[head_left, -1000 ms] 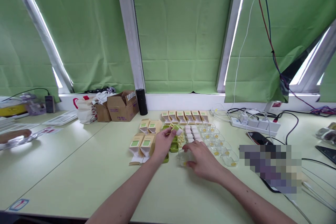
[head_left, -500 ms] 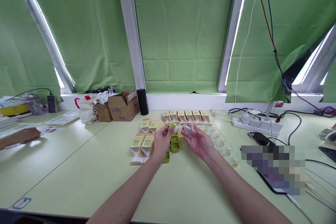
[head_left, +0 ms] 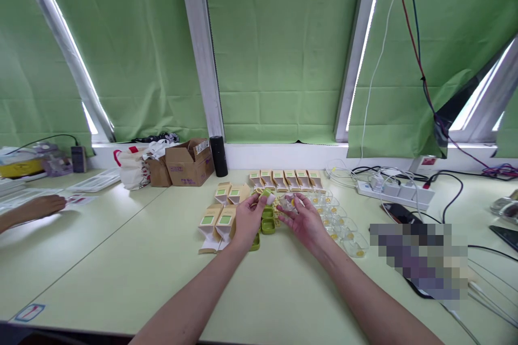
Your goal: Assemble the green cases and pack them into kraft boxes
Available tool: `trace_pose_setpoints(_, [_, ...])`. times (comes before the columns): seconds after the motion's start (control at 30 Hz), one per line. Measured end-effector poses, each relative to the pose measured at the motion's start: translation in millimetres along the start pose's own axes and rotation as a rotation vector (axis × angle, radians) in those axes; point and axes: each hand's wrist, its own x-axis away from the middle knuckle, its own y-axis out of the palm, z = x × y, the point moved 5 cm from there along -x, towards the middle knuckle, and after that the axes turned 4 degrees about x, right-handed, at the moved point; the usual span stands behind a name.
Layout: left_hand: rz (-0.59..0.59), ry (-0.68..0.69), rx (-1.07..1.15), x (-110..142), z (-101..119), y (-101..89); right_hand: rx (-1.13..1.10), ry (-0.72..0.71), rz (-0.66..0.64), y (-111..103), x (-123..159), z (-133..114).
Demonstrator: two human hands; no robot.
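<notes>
My left hand [head_left: 250,218] is closed on a small green-and-white piece [head_left: 267,197], pinched at the fingertips. Between the fingers of my right hand [head_left: 306,221] is a clear plastic cover [head_left: 287,202], tilted, with a yellow spot showing by the fingertips. The two held things are close but apart. Below my hands lie several green square trays [head_left: 267,226], partly covered by my left hand. Small yellow pieces [head_left: 277,215] sit beside them. To the right stand rows of clear covers [head_left: 356,245] with yellow spots. Open cartons with green labels [head_left: 225,221] lie left of my left hand.
A row of small cartons [head_left: 290,179] stands at the back. Further left are a cardboard box [head_left: 188,164], a black cylinder [head_left: 219,156] and another person's hand [head_left: 46,206]. On the right lie a power strip [head_left: 394,194], cables and a black phone-like device [head_left: 399,212].
My right hand's fingers have curled in around the clear cover, which has turned so a yellow spot shows. My left hand keeps its piece. The other person's hand has shifted slightly right.
</notes>
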Motion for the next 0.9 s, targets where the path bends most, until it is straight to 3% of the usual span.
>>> trace_pose_setpoints(0.27, [-0.016, 0.012, 0.009, 0, -3, 0.7, 0.07, -0.097, -0.093, 10, 8, -8])
trace_pose_setpoints(0.57, [-0.01, 0.006, 0.013, 3, 1, 2.7, 0.308, -0.192, -0.059, 8, 10, -4])
trace_pose_setpoints(0.9, [-0.025, 0.045, -0.037, 0, -3, 2.2, 0.178, -0.091, -0.068, 9, 12, 1])
